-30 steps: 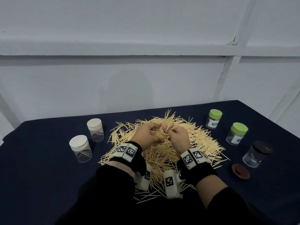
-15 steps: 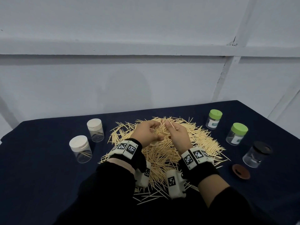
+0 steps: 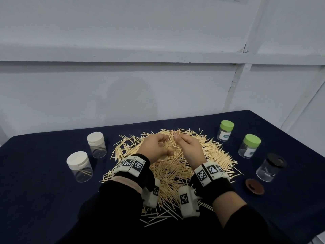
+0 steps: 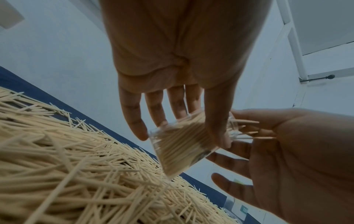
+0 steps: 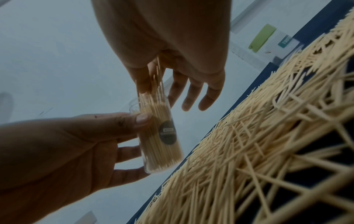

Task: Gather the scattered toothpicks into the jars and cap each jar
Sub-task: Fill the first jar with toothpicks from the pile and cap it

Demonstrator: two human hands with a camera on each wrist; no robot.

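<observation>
Above a wide heap of loose toothpicks (image 3: pixel 177 166) on a dark blue table (image 3: pixel 44 191), left hand (image 3: pixel 154 146) gripping a clear uncapped jar (image 4: pixel 180 144), thumb on one side, fingers on the other; jar tilted, packed nearly full of toothpicks. Right hand (image 3: pixel 189 147) just beside it at the jar's mouth, thumb and forefinger pinching a small bunch of toothpicks (image 5: pixel 157 78) whose tips reach into the opening, remaining fingers spread loosely. Both hands held over the far middle of the heap, close together, clear of the cloth.

To the left of the heap, two clear jars with white caps (image 3: pixel 79 160) (image 3: pixel 95 138), a few toothpicks showing inside each. To the right, two jars with green caps (image 3: pixel 227 125) (image 3: pixel 252 140) and labels, well apart from the heap's edge. Nearer on the right, a clear jar with a black cap (image 3: pixel 277 160), and just beside it a brown lid (image 3: pixel 254 187) lying flat on the table. Behind, a pale grey panelled wall (image 3: pixel 158 88)
</observation>
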